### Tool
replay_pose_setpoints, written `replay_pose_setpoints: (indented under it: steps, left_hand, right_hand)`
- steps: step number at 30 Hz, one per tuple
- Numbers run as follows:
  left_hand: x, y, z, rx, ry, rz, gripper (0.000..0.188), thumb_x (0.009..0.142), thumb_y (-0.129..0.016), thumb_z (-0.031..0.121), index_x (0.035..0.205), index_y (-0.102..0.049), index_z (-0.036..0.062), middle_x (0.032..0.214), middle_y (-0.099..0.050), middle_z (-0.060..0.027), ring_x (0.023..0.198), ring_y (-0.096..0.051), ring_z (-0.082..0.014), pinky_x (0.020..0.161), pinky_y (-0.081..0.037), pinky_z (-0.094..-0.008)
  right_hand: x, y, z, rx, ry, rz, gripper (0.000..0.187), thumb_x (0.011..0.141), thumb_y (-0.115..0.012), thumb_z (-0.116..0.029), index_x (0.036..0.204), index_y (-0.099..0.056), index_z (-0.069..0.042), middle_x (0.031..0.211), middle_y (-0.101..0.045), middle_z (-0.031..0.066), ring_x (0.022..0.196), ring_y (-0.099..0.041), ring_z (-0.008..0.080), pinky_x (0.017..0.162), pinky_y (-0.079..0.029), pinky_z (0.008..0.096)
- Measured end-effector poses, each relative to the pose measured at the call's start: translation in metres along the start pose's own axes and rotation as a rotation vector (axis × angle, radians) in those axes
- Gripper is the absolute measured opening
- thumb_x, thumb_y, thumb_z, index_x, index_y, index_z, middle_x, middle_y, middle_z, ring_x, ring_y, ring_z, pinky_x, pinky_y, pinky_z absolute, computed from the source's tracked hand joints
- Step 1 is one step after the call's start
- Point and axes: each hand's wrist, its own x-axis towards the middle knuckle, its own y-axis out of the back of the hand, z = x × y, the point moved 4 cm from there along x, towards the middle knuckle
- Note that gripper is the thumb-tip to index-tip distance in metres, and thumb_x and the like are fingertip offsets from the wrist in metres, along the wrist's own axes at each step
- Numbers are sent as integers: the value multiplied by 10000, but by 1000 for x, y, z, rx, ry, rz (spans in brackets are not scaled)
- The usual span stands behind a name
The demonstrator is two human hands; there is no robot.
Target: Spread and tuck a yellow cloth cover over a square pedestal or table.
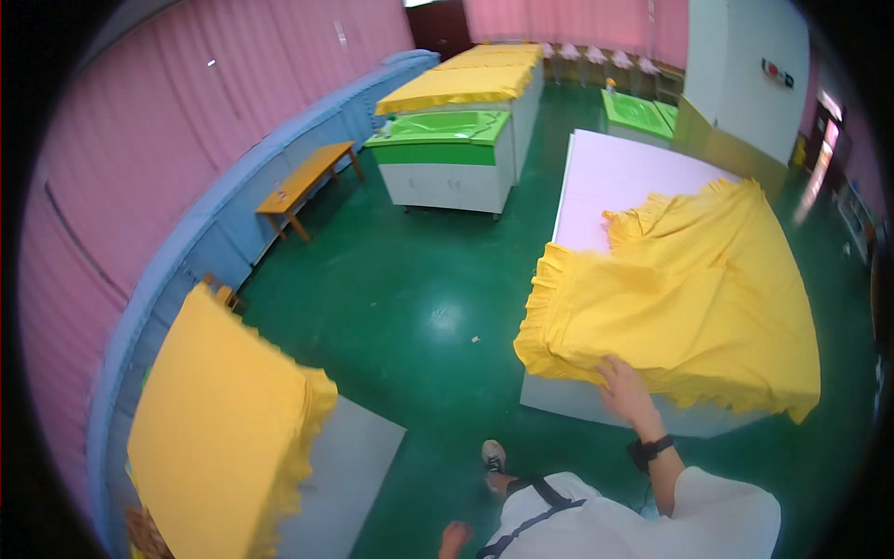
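Note:
A yellow tablecloth (689, 298) with ruffled edges lies bunched and creased over the table at my right. It leaves part of the pale pink tabletop (601, 177) bare at the far left side. My right hand (624, 387), with a black band on the wrist, is at the cloth's near ruffled hem, fingers closed on the fabric. Low in the picture, my left hand (454, 538) hangs beside my body, away from any furniture. Its fingers are too small and blurred to make out.
Another yellow cloth (219, 429) covers a grey-sided table at the near left. A green-topped sink cabinet (447, 177) and yellow-covered tables (466, 79) stand ahead. A wooden bench (312, 177) runs along the blue-draped left side. A pillar (745, 84) rises behind the right table.

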Motion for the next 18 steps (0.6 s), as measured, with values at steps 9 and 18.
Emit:
replay_pose_setpoints:
  steps: [9,18]
  left_hand:
    - [232,139,91,18,479,4,211,951,-490,183,979,-584,-4,881,-703,-133,668,-669,-195,577,-522,-322]
    - [481,166,203,195,472,-371,316,933,-508,264,1019,-617,-20,894,-722,-147,757,-698,-225,730,-542,-365]
  right_hand:
    - [92,-25,62,176,-650,-10,362,951,-584,-346,1158,-690,-69,1219,-656,149,1147,-619,315,978,-484,386]
    - [141,-14,35,214,-1006,-71,384,912,-603,-347,1139,-689,-50,1187,-672,148,1107,-635,323,966,-492,378]
